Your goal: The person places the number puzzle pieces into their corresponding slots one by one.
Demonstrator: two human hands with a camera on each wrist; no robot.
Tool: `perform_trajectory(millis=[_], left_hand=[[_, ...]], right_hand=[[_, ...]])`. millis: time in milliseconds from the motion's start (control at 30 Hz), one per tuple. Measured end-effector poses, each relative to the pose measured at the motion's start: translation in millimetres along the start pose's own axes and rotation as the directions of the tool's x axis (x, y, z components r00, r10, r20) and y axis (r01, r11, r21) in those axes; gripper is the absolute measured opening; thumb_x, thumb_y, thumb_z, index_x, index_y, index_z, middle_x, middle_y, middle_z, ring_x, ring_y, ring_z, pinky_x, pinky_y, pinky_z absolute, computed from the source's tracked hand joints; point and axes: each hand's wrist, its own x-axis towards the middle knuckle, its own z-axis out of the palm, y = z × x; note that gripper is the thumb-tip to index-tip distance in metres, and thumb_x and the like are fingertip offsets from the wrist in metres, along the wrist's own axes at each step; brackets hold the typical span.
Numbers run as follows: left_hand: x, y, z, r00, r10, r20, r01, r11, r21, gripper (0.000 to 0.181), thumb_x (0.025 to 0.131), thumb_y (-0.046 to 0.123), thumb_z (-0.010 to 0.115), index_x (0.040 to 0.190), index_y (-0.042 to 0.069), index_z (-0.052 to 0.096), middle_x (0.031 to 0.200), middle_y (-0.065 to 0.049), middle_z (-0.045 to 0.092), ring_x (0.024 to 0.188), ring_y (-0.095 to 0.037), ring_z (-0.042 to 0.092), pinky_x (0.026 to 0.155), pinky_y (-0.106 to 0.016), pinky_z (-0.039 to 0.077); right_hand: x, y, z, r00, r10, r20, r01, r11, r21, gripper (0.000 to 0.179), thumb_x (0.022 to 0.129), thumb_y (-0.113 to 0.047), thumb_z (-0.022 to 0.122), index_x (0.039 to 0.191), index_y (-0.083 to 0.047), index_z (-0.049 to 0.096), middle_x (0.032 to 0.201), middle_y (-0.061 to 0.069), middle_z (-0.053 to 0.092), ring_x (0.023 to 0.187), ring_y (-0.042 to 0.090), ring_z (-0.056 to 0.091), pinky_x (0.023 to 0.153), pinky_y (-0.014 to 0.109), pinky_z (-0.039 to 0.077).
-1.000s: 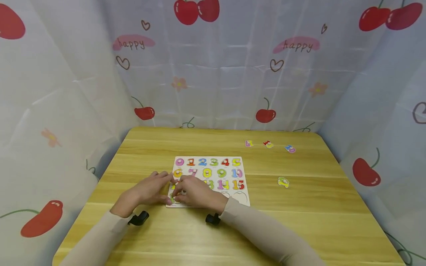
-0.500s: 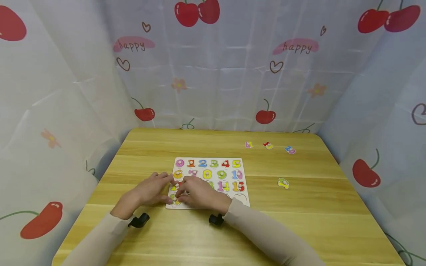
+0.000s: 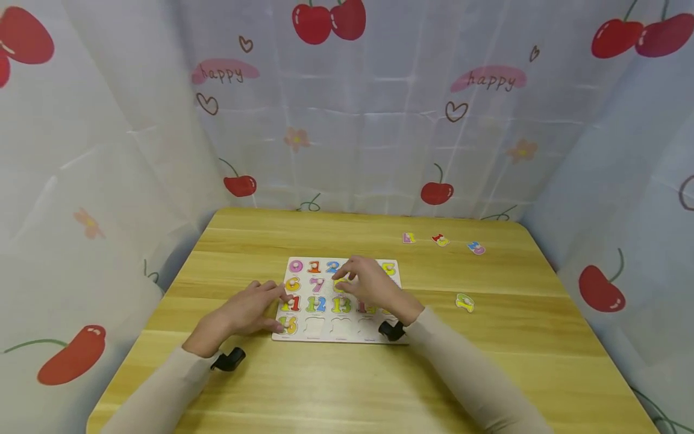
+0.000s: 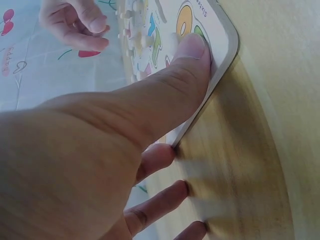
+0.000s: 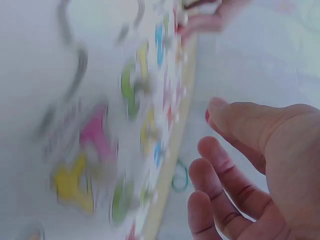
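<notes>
A white wooden number peg board (image 3: 325, 340) lies on the table, with colourful knobbed numbers in its rows. My left hand (image 3: 244, 313) rests at its left edge. In the left wrist view, the left thumb (image 4: 165, 90) presses on the near corner, by the number 16 piece (image 3: 288, 325), while the other fingertips touch the table alongside. Over the middle of the board is my right hand (image 3: 371, 286), fingers loosely bent with nothing between them; it covers some numbers. In the right wrist view, the right fingers (image 5: 210, 175) and thumb are apart.
Right of the board lies a loose green and yellow number piece (image 3: 464, 302). Further back are a pink and yellow piece (image 3: 409, 238), a red and yellow piece (image 3: 440, 240) and a blue and pink piece (image 3: 476, 248). A cherry-print curtain (image 3: 352, 163) surrounds the table.
My right hand has let go of the number 16 piece at the near left corner and moved up and right across the board. My left hand has stayed in place.
</notes>
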Motion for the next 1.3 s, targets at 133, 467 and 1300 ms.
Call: perform_trajectory(millis=[133,467,1300], left_hand=[[-0.6,0.7,1.1,1.0,-0.001,-0.002,0.001,1.0,0.0,0.052,0.097,0.039,0.097,0.139,0.019,0.073,0.148,-0.007,0.071,0.12,-0.033,0.06,0.101,-0.054,0.057],[-1.8,2.1,0.2,1.0,-0.017,0.001,0.017,1.0,-0.001,0.054,0.098,0.039,0.096,0.141,0.019,0.073,0.148,-0.007,0.07,0.123,-0.033,0.061,0.104,-0.055,0.057],[-0.5,2.4,-0.1,1.0,-0.024,-0.007,0.024,1.0,0.008,0.051,0.097,0.038,0.096,0.139,0.02,0.073,0.146,-0.004,0.071,0.119,-0.03,0.06,0.101,-0.05,0.056]], right_hand=[[-0.3,27,-23,0.997,0.029,-0.071,-0.029,1.0,0.0,0.019,0.108,-0.017,0.087,0.125,-0.01,0.089,0.124,0.007,0.082,0.105,0.023,0.073,0.088,0.035,0.059],[2.5,103,-56,0.963,0.168,-0.21,-0.17,0.985,0.007,0.031,0.111,-0.018,0.083,0.14,-0.007,0.084,0.145,0.021,0.073,0.121,0.04,0.074,0.099,0.054,0.065],[2.1,161,-73,0.92,0.294,-0.258,-0.315,0.948,-0.043,0.026,0.115,0.0,0.068,0.135,0.002,0.083,0.133,0.026,0.078,0.121,0.042,0.07,0.111,0.06,0.059]])
